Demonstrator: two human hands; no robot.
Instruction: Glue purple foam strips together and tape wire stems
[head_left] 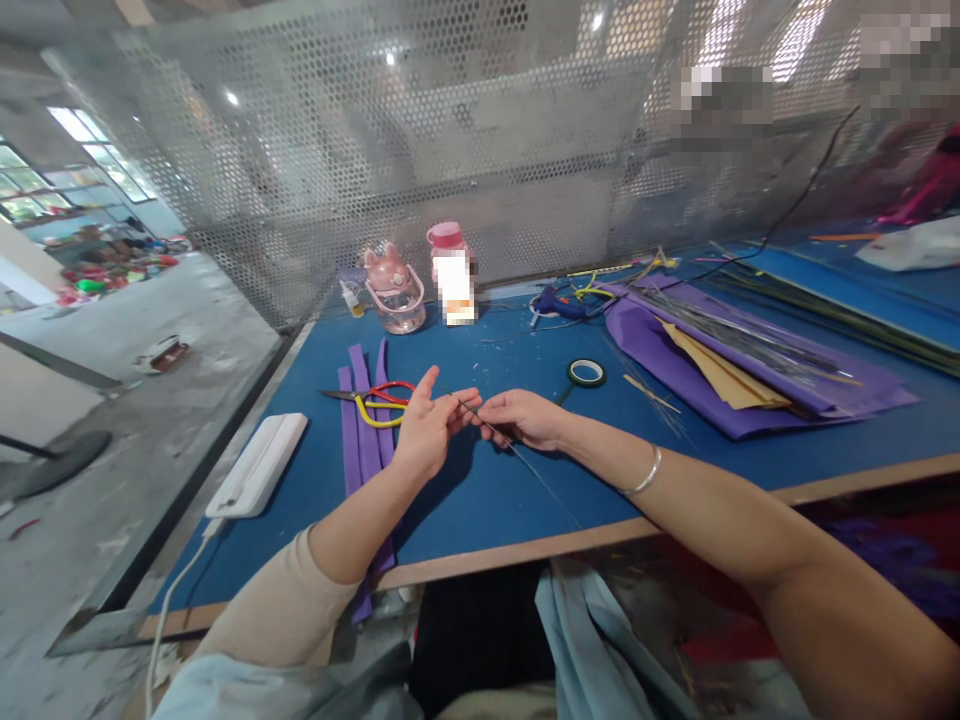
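A thin wire (pixel 534 468) runs between my hands and trails down to the right over the blue table. My left hand (pixel 429 425) pinches its upper end, with the thumb and fingertips together on a darker stretch. Close beside it, my right hand (pixel 523 418) has closed fingers on the same wire. Left of my left hand lie scissors (pixel 373 402) with red and yellow handles, resting across several purple strips (pixel 365 460). Just beyond my right hand is a roll of dark green tape (pixel 586 374), its loose end reaching toward that hand.
Purple sheets (pixel 660 350) with a bundle of wires (pixel 750 330) cover the table's right side. A blue glue gun (pixel 559 303), a pink cup (pixel 397 290) and a pink-lidded bottle (pixel 448 240) stand at the back. A white power strip (pixel 257 466) lies left. A perforated metal screen (pixel 450 130) rises behind.
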